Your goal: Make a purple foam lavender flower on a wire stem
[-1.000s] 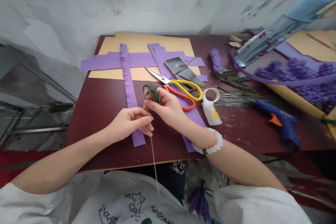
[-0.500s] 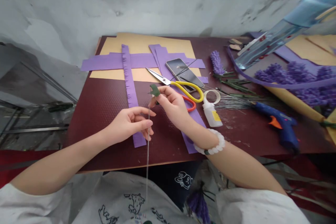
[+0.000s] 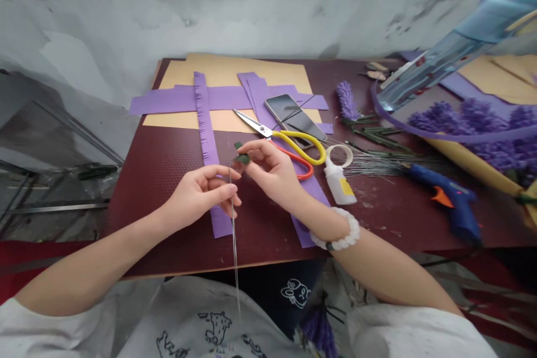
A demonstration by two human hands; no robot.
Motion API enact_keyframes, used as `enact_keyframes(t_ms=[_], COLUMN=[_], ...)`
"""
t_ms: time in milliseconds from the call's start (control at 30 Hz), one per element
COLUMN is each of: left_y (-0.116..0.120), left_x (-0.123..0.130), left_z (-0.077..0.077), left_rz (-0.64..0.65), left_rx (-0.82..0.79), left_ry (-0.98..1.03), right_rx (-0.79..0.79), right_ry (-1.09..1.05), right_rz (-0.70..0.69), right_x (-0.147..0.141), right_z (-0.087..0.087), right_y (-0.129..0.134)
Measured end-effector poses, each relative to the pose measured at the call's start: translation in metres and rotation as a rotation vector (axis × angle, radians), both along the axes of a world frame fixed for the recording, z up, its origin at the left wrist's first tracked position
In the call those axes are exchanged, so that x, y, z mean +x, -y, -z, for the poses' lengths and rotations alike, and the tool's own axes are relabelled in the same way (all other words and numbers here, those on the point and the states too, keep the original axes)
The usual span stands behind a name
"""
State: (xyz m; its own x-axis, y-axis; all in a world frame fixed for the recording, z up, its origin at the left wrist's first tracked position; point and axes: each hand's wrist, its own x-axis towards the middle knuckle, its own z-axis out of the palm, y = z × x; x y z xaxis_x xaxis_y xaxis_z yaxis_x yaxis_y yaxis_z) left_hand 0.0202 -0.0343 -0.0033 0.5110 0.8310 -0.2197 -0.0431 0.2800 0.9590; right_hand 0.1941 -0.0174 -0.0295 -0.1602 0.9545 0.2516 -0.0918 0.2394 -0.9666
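Note:
Thin metal wires (image 3: 234, 240) hang down between my hands toward my lap. My left hand (image 3: 205, 190) pinches them near the top between thumb and fingers. A short piece of dark green tape (image 3: 242, 158) sits at the wires' upper end, and my right hand (image 3: 268, 170) has it between thumb and forefinger. Behind my left hand lies a fringed purple paper strip (image 3: 203, 123), lengthwise on the table. Just beyond my right hand are scissors with yellow handles (image 3: 300, 142), and a red handle (image 3: 300, 162) shows beneath them.
A phone (image 3: 293, 117) rests on purple strips and tan paper (image 3: 172, 117). To the right are a glue bottle (image 3: 340, 184), a tape roll (image 3: 339, 155), loose wires (image 3: 369, 163), a blue glue gun (image 3: 451, 198), purple flowers (image 3: 347, 102) and a tilted clear blue bottle (image 3: 440, 61).
My right hand has lowered slightly, and the green tape has turned and dropped closer to my left fingers. My left hand and the wires have shifted a little left.

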Motion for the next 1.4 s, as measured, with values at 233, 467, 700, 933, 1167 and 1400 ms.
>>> enact_keyframes(t_ms=[233, 467, 700, 933, 1167, 1400], left_y=[-0.0017, -0.0016, -0.0027, -0.0015, -0.0012, -0.0002], left_x=[-0.0006, -0.0014, -0.0022, -0.0009, -0.0011, -0.0017], left_z=[0.0028, 0.0054, 0.0061, 0.0065, 0.0073, 0.0062], left_rz=[0.002, 0.030, 0.041, 0.042, 0.058, 0.077], left_rx=[0.029, 0.011, -0.005, -0.019, -0.035, -0.046], left_ry=[-0.003, -0.002, -0.002, 0.024, 0.037, 0.019], right_rx=[0.204, 0.288, 0.100, -0.045, -0.133, -0.116], right_ry=[0.258, 0.277, 0.128, -0.003, 0.052, -0.081], right_rz=[0.184, 0.210, 0.088, -0.072, -0.082, 0.040], right_x=[0.0025, 0.0061, 0.0031, 0.0066, 0.0040, 0.0047], right_z=[0.0002, -0.0009, -0.0016, -0.0035, -0.0009, -0.0020], right_y=[-0.0019, -0.0051, -0.0020, -0.0033, -0.0045, -0.0073])
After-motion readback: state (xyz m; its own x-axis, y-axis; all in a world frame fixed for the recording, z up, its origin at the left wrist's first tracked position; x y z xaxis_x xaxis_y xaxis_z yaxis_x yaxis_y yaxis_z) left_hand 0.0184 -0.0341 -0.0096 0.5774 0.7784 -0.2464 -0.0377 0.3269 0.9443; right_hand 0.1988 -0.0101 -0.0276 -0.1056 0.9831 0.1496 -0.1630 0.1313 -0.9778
